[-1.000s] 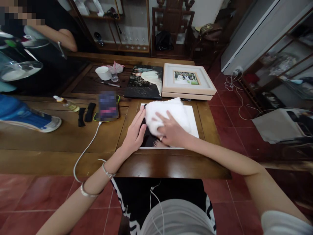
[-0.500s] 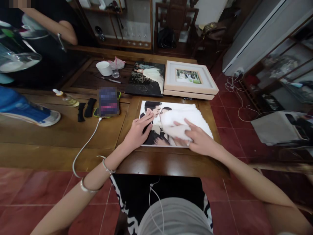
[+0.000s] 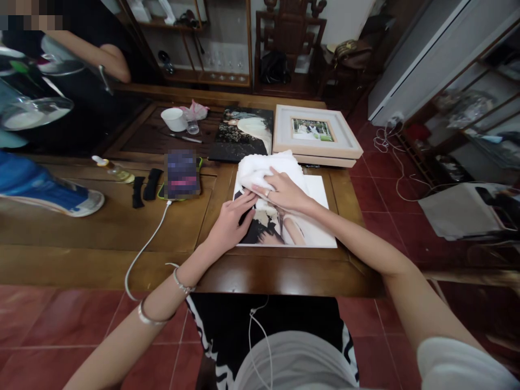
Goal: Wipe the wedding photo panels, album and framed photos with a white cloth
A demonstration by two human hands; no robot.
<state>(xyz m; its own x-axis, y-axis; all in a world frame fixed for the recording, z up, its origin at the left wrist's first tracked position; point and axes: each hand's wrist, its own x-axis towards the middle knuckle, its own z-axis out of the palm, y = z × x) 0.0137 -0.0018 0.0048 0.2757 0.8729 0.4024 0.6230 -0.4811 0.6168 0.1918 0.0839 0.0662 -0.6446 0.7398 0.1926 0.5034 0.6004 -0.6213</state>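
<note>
A large wedding photo print (image 3: 320,230) lies flat on the wooden table in front of me. My left hand (image 3: 233,219) rests on its left side, fingers stretched out, holding nothing. A white fluffy cloth (image 3: 254,167) covers the upper left of the print. My right hand (image 3: 284,190) presses that cloth against the print, fingers bunched into it, just beside the left fingertips. The cloth hides the faces in the picture.
Behind the print lie a dark photo panel (image 3: 244,135) and a white framed photo (image 3: 345,132). Leftward are a phone (image 3: 182,174) on a white cable, black strips (image 3: 151,184), a dropper bottle (image 3: 117,169), a blue-and-white shoe-like item (image 3: 49,187) and a white cup (image 3: 174,119). Another person sits at far left.
My right hand has swept the cloth from the print's right side to its upper left. My left hand has stayed nearly in place.
</note>
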